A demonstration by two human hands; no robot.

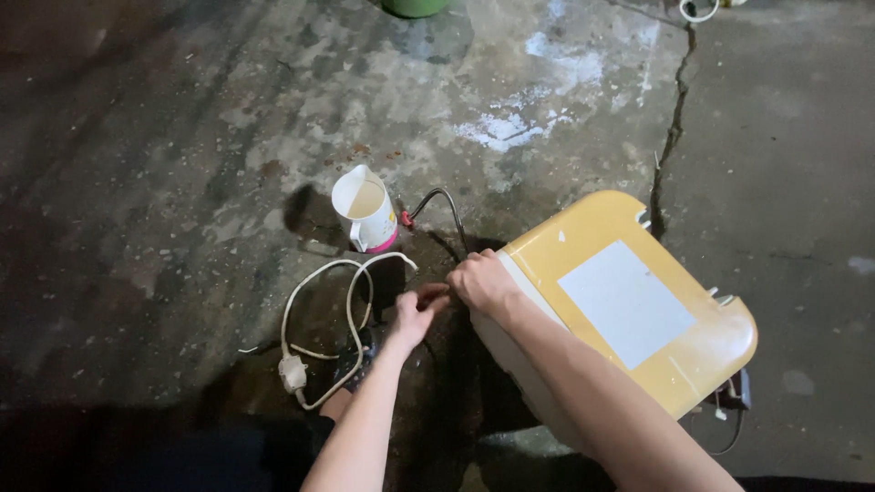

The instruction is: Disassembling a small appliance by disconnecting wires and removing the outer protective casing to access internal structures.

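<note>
Two bare hands meet at six o'clock of a white jug [365, 211]: the left hand [413, 316] pinches and the right hand [481, 281] grips a thin, likely limp hose [439, 198] beside a yellow-lidded appliance [629, 301].

The appliance [638, 301] is yellow on its broad face, with a pale grey-white rectangular panel [624, 303] in the middle and an off-white side. The jug [365, 210] is white with a pink band at its base and a small red-and-yellow mark on its side. The cord [319, 310] and its plug [293, 373] are cream-white. The hose [444, 205] is grey with a red end. The concrete floor [182, 137] is mottled grey, patched with white and rust-brown spots, with a dark crack. A green object [415, 7] shows at the top edge.
</note>
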